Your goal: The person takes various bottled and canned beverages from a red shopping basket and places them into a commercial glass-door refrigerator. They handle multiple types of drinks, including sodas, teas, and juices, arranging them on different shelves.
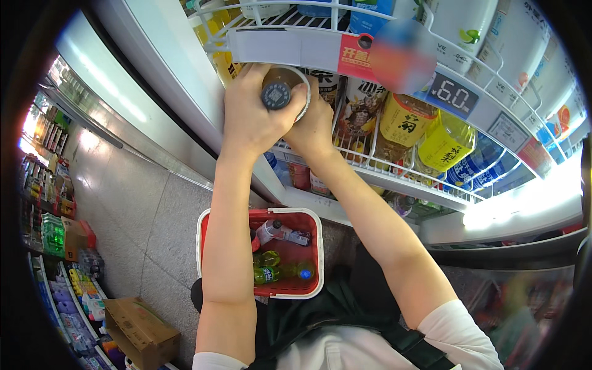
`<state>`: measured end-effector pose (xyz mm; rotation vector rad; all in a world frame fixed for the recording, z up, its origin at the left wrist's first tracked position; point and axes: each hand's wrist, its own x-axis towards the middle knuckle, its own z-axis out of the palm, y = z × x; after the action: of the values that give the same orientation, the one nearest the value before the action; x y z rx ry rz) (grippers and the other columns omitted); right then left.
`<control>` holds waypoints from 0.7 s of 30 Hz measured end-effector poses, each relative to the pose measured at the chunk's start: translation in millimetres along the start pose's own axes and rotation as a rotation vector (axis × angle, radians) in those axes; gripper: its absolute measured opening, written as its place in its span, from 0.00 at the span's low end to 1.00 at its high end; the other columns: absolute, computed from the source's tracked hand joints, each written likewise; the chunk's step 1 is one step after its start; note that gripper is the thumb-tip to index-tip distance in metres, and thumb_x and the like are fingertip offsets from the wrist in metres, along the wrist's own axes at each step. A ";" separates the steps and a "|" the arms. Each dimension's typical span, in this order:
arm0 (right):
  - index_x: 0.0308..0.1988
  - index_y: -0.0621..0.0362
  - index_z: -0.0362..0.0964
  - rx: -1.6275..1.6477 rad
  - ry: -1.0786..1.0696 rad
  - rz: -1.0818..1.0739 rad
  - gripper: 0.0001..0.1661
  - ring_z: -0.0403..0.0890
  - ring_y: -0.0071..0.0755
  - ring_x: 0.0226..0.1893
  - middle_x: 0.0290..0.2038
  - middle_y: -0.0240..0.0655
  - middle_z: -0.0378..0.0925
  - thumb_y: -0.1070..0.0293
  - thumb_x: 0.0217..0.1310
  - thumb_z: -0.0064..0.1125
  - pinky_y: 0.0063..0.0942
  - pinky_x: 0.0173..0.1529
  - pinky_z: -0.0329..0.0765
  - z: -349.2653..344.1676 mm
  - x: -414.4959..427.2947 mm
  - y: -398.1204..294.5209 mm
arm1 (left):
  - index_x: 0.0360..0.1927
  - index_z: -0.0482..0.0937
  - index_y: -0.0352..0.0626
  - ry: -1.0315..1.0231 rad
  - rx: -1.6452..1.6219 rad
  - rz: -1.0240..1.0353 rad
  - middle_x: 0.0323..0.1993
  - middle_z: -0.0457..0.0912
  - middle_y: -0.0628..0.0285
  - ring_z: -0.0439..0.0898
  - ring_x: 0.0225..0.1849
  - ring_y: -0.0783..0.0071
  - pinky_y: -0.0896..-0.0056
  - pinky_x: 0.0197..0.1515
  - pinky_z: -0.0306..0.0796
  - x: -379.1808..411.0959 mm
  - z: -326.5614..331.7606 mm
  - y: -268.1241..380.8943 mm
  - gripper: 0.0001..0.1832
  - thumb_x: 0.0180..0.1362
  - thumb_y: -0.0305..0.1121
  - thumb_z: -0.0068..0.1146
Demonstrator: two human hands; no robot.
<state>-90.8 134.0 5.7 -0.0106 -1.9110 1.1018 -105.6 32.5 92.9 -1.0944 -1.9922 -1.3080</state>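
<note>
My left hand [254, 111] grips a capped drink bottle [276, 95] from the left and above, its thumb beside the dark cap. My right hand [314, 118] is at the bottle's right side, its fingers partly hidden behind it; the bottle is seen from above, cap towards me. Both hands are at the front of a white wire shelf [393, 167] in a drinks cooler. To their right stand a dark-patterned drink bottle [360, 108], a yellow-labelled bottle [407, 121] and a bottle of yellow drink [446, 141]. Below, a red basket [300, 212] on the floor holds several bottles.
An upper wire shelf with a price strip [277, 47] and white bottles [511, 41] hangs over the hands. The cooler's door [134, 78] stands at the left. An open cardboard box [141, 330] and stocked shelves [64, 296] are at lower left.
</note>
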 end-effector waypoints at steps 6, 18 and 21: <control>0.53 0.71 0.63 -0.130 -0.028 0.220 0.50 0.85 0.62 0.35 0.35 0.56 0.83 0.49 0.39 0.78 0.47 0.42 0.82 8.6 5.6 -13.3 | 0.52 0.81 0.38 -0.251 0.180 0.013 0.46 0.85 0.54 0.83 0.47 0.61 0.65 0.51 0.74 37.7 2.9 -31.2 0.27 0.55 0.47 0.68; 0.56 0.66 0.66 -0.207 -0.120 0.027 0.33 0.80 0.62 0.48 0.47 0.57 0.78 0.68 0.53 0.69 0.47 0.51 0.78 -18.5 -16.6 -6.5 | 0.35 0.84 0.39 0.246 0.180 -0.057 0.35 0.86 0.54 0.82 0.42 0.50 0.55 0.48 0.72 38.2 35.3 -62.6 0.14 0.56 0.41 0.59; 0.52 0.63 0.72 -0.225 0.031 -0.216 0.21 0.78 0.61 0.48 0.47 0.51 0.78 0.76 0.57 0.61 0.47 0.53 0.75 -40.5 -3.4 -22.2 | 0.33 0.83 0.41 0.319 0.270 0.096 0.33 0.85 0.55 0.82 0.40 0.51 0.56 0.45 0.73 39.0 40.0 -82.6 0.09 0.54 0.36 0.61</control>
<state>-51.6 147.0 26.7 0.0519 -1.9485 0.7360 -195.7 65.2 65.3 -0.7889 -1.7906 -1.0517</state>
